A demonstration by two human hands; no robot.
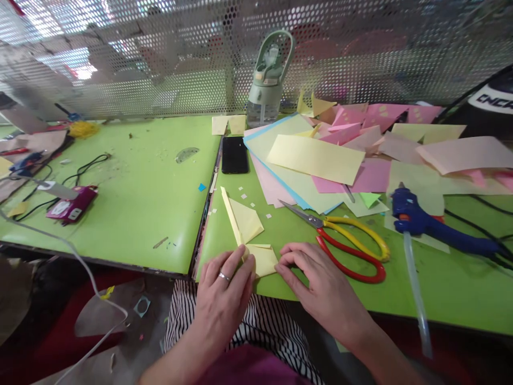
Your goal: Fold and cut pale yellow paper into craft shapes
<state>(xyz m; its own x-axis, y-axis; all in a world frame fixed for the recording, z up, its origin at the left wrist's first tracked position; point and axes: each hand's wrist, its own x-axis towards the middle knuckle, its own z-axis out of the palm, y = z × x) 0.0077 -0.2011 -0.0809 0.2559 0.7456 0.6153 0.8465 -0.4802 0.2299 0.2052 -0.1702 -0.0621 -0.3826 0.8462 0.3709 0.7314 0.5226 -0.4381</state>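
A pale yellow folded paper piece lies near the table's front edge, with a narrow folded strip and a pointed flap reaching up and away from it. My left hand wears a ring and presses its bent, close-set fingers onto the left part of the paper, covering where the strip ends. At the paper's right corner, the thumb and fingertips of my right hand pinch the edge. Scissors with one yellow and one red handle rest just beyond my right hand, their blades slightly apart.
A blue glue gun with a clear glue stick lies at right. Behind are stacked coloured papers, a black phone and a water bottle. A gap separates two green tabletops; a purple power strip sits left.
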